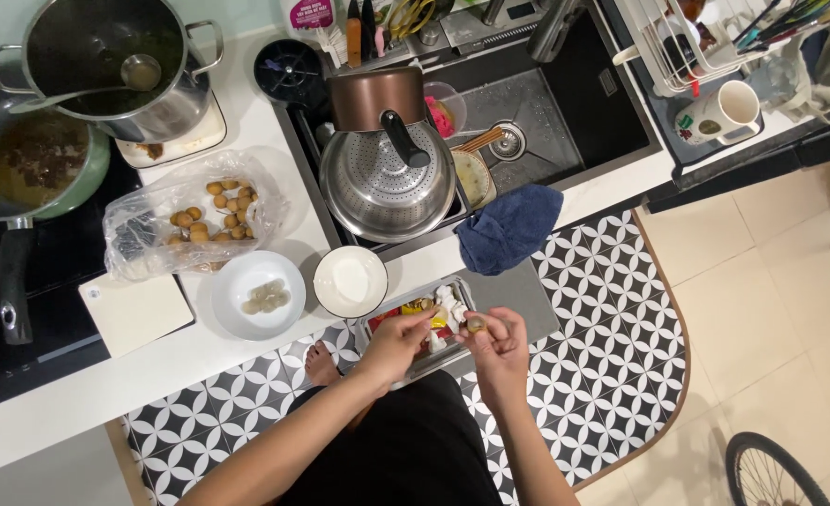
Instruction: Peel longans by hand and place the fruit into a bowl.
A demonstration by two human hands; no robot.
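Note:
Both hands meet over a small metal bin [374, 330] on the floor, filled with peels and scraps. My right hand [499, 342] pinches a small round brown fruit [476, 324] at its fingertips. My left hand [398, 342] reaches toward that fruit, its fingertips at the fruit's skin. On the white counter a clear plastic bag [143, 225] holds several more brown fruits [218, 204]. A white plate [232, 281] beside it carries a few peeled pale fruits [267, 297]. An empty white bowl [350, 280] stands at the counter edge.
A perforated metal steamer pot [377, 178] with a copper pot sits in the sink [574, 112]. A blue cloth [508, 225] hangs over the edge. Left are a steel pot [105, 66], a green pan [35, 164] and a white board [134, 309]. A bicycle wheel [771, 473] shows lower right.

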